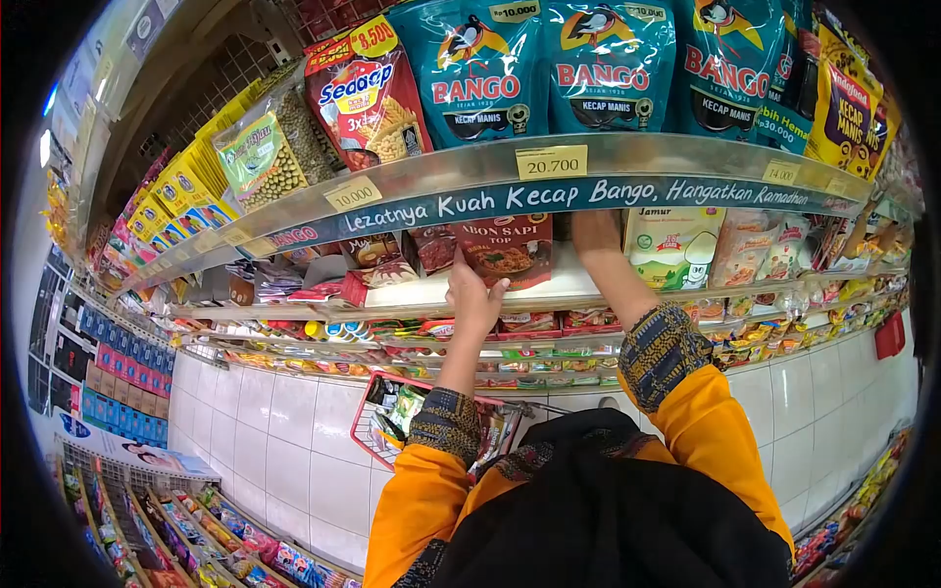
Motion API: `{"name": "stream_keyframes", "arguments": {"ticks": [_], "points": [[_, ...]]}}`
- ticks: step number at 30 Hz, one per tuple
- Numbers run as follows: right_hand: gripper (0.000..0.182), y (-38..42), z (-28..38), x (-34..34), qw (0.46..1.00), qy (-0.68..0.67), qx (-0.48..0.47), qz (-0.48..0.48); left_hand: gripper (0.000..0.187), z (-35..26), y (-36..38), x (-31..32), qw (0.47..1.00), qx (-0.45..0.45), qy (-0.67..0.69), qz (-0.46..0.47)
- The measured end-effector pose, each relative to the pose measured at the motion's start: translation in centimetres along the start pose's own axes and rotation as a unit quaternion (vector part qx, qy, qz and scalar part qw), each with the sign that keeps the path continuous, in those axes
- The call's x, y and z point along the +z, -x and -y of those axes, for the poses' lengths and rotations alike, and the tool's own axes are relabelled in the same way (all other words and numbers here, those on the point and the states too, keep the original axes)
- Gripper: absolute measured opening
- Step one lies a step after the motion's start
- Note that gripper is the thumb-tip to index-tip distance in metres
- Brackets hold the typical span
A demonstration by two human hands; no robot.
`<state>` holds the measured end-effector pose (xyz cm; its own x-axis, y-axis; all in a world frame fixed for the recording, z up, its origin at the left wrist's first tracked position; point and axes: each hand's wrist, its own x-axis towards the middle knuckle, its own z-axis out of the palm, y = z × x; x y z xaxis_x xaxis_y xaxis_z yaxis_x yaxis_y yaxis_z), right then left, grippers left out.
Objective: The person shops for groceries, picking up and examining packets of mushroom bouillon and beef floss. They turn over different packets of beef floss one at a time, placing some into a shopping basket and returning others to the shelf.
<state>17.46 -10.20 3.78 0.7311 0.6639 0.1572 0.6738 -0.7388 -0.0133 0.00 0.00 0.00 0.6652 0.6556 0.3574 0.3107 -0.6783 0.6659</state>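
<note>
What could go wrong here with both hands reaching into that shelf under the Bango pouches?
1. The left hand presses the red Abon Sapi pack, which stands at the shelf's front edge; a nudge might tip it off.
2. The right hand is partly hidden behind the price rail, so its grip can't be checked, and it could knock the neighbouring Jamur pack.

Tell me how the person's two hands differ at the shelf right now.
The left hand is in plain view, fingers on the lower edge of the red box; the right hand reaches deeper, mostly hidden behind the shelf edge. The left hand sits lower than the right hand, and whether the right hand holds anything cannot be told. Both have orange sleeves with patterned cuffs.
</note>
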Motion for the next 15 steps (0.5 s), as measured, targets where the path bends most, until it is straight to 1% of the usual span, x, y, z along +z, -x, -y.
{"name": "stream_keyframes", "arguments": {"ticks": [2, 3, 5, 9, 11, 12, 14, 15], "points": [[0.044, 0.5, 0.2, 1.2, 0.997, 0.06, 0.028, -0.033, 0.084, -0.4, 0.1, -0.1, 1.0, -0.008, -0.007, 0.001], [0.044, 0.8, 0.4, 2.0, 0.997, 0.06, 0.028, -0.03, 0.084, -0.2, 0.2, -0.1, 1.0, -0.01, -0.007, 0.002], [0.046, 1.0, 0.7, 3.1, 0.993, 0.033, 0.054, -0.098, 0.083, -0.2, 0.2, -0.1, 1.0, 0.003, -0.011, -0.011], [0.048, 0.4, 1.3, 5.0, 0.995, 0.046, 0.066, -0.059, 0.083, -0.2, 0.2, -0.1, 1.0, 0.009, -0.013, -0.015], [0.05, 0.3, 1.2, 5.4, 0.987, -0.059, 0.07, -0.13, 0.083, -0.2, 0.2, 0.0, 1.0, -0.009, -0.006, -0.002], [0.05, 0.2, 1.2, 5.5, 0.987, -0.059, 0.07, -0.13, 0.083, -0.1, 0.1, 0.0, 1.0, -0.009, -0.006, -0.002], [0.05, -0.1, 1.4, 5.7, 0.989, -0.054, 0.104, -0.087, 0.084, 0.1, 0.1, 0.2, 1.0, 0.001, -0.016, -0.015], [0.05, -0.1, 1.6, 5.4, 0.989, -0.055, 0.103, -0.086, 0.084, 0.1, 0.2, 0.2, 1.0, 0.001, -0.016, -0.014]]}}
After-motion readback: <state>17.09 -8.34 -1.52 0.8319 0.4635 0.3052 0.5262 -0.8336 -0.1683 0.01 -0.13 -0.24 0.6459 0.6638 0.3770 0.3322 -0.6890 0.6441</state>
